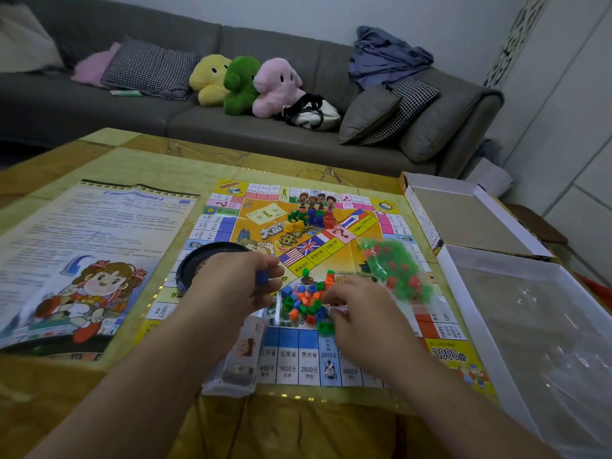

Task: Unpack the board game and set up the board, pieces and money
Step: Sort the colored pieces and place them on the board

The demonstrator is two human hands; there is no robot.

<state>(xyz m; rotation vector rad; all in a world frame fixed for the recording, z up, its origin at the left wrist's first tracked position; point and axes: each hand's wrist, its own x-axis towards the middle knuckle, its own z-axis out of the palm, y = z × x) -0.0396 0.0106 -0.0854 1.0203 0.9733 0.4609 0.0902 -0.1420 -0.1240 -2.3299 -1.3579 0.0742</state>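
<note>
Board (334, 250) lay unfolded flat on the yellow table (139, 150), with sorted clumps of yellow, green, blue and red pieces (309, 218) standing near its middle. Loose heap of small blue, green, orange and red blocks (306, 301) sat on the board's near part, between the two hands. Left hand (231, 286) hovered above the board, fingers curled — pinched a small blue block (262, 277) at the fingertips. Right hand (359, 308) rested at the heap's right edge, fingers bent down among the blocks beside a green one; impossible to tell whether anything was gripped. Clear bag of green and red pieces (394, 271) lay just right of the heap. Black round dish (198, 260) partly hidden behind the left hand. Clear packet (236, 359) under the left wrist. Rules sheet (89, 260) spread left of the board — open box halves (490, 260) on the right.
</note>
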